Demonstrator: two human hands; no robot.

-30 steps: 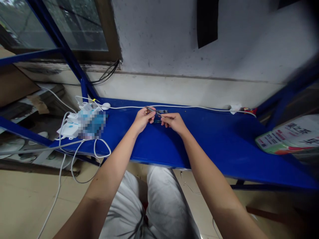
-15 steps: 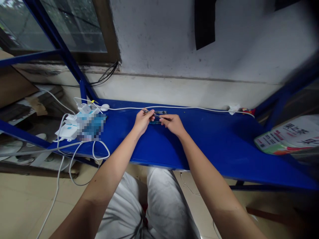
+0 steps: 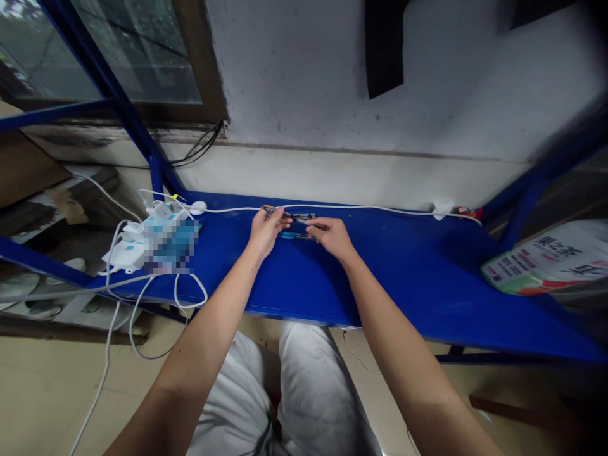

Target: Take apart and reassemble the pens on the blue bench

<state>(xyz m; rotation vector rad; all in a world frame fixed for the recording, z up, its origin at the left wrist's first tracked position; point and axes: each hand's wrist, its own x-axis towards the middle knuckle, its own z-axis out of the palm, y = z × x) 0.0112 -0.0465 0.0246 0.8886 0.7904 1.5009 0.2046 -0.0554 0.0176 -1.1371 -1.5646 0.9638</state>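
Note:
My left hand is closed around a slim dark pen part, its fingers pinched near the back of the blue table. Facing it from the right, my right hand pinches another thin pen part that points left. A small gap separates the two parts. Under and between my hands lie a blue pen and a dark clear pen. My fingers hide much of what they grip.
White power strips with tangled cables stand on the left, beside a blurred-out blue patch. A white cable runs along the back edge. At the right sits a printed plastic package.
My hands have moved slightly apart, the left one going left. The thin parts that met between them now show a gap, and more of the blue pen on the table is visible.

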